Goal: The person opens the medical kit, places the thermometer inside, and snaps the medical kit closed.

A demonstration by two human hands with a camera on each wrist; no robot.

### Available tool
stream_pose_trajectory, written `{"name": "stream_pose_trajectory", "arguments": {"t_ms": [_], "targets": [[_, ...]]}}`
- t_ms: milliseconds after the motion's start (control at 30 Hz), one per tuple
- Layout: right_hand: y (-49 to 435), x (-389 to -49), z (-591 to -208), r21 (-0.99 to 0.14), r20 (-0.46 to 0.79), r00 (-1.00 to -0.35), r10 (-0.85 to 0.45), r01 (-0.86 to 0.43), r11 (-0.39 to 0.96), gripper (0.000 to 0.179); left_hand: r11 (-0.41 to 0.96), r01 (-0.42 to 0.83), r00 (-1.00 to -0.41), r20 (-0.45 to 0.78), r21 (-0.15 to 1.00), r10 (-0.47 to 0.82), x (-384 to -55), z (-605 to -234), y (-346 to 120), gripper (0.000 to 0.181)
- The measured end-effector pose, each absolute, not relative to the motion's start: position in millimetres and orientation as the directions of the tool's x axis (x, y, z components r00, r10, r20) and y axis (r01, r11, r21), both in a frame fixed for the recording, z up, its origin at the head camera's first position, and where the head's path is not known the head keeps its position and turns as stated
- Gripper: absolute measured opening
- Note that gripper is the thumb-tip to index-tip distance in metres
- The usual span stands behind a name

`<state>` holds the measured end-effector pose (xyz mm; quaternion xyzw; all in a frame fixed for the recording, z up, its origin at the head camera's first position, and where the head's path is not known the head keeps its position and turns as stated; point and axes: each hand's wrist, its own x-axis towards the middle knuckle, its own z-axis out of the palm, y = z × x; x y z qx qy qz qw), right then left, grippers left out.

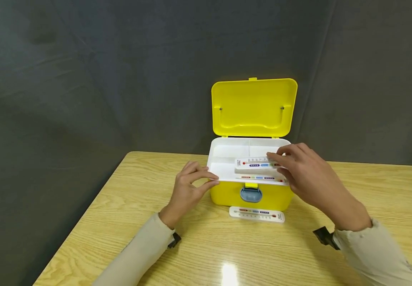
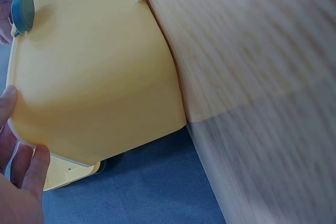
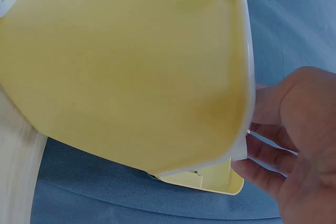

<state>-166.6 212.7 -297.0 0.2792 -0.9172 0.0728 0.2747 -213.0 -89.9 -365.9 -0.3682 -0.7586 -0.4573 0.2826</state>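
Head view: the right hand (image 1: 307,176) pinches one end of a white strip thermometer (image 1: 256,163) between thumb and fingers, over the white compartment tray (image 1: 223,171); whether strip and tray touch cannot be told. Opposite it, the left hand (image 1: 188,184) pinches the tray's near corner at the rim with thumb and index finger. The strip is probably best gripped lightly by its edges, level and face up, clear of the second thermometer (image 1: 259,178) lying in the tray between the hands; light pressure from the left hand should steady the corner without obstructing the compartments. The held strip is slim, with a red bulb toward the end away from the right hand, fine scale marks, and coloured blocks along its near edge. A third thermometer (image 1: 245,214) lies on the wooden table (image 1: 120,242), nearer the wearer than the yellow box (image 1: 227,193), whose raised lid (image 1: 252,107) stands beyond both hands.

Left wrist view: the left thumb lies at the front rim, other fingers at the side; the blue-grey latch (image 2: 23,11) shows farther toward the right hand.

Right wrist view: bent fingers meet a pale piece (image 3: 240,149), probably the held strip's end; grip force cannot be judged.
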Motion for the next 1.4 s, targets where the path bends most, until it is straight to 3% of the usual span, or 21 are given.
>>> {"name": "stream_pose_trajectory", "arguments": {"t_ms": [1400], "targets": [[209.9,-172.0,-302.5,-0.032,0.45,-0.784,-0.428,-0.493,0.869,0.041,0.319,0.814,-0.572,0.765,0.485,0.297,-215.0,-370.7,-94.3,0.01]]}}
